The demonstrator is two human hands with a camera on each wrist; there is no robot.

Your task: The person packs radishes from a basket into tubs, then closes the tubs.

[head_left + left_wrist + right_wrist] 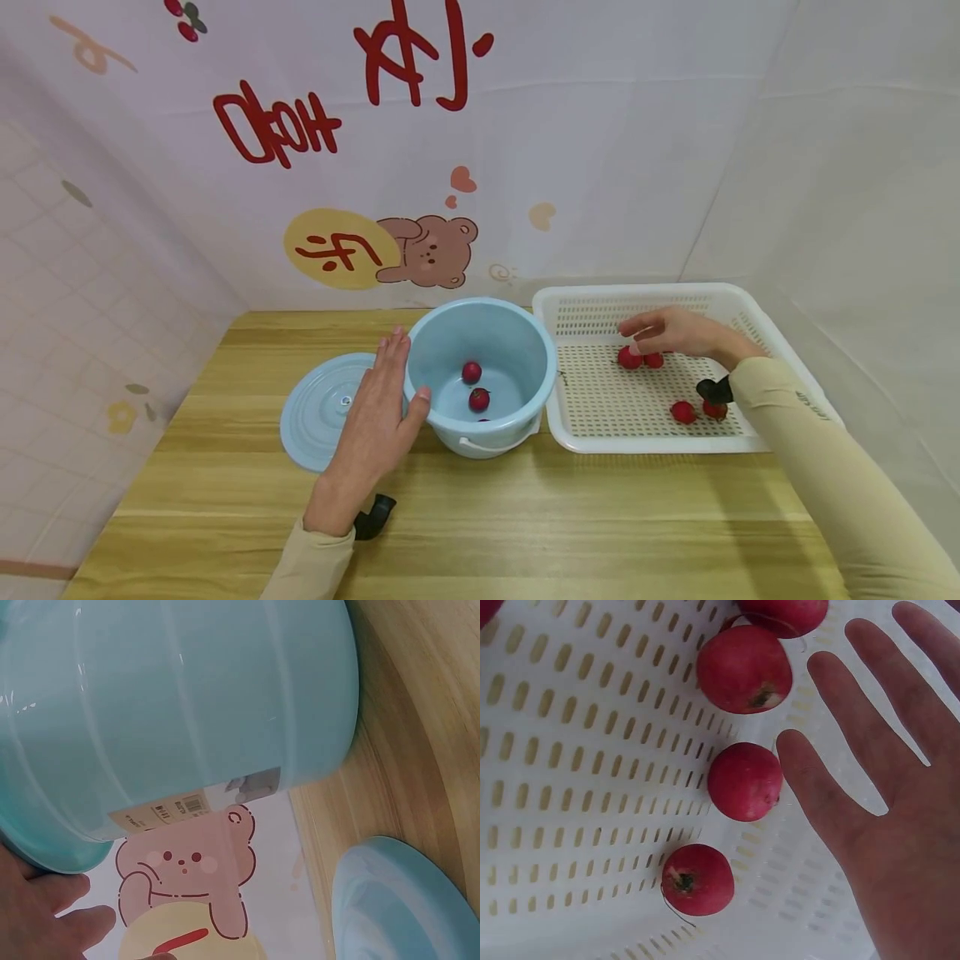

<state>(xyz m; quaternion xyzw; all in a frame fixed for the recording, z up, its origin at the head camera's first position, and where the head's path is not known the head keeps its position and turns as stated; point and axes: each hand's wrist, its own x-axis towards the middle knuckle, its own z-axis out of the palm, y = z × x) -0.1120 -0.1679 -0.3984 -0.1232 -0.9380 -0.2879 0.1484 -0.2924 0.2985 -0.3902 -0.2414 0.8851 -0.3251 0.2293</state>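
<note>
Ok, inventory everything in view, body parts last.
Round plastic bucket: 1, light blue, mid-table
Round plastic lid: 1, light blue, left of bucket
Rectangular perforated plastic basket: 1, white, right of bucket
Small round produce: at least 8, red, 3 in bucket, rest in basket
Wooden table: 1, light brown, underneath
Printed backdrop: 1, whitish, behind
Wrist devices: 2, black, at wrists
Sleeves: 2, beige, forearms
Bare hands: 2, left beside bucket, right over basket
</note>
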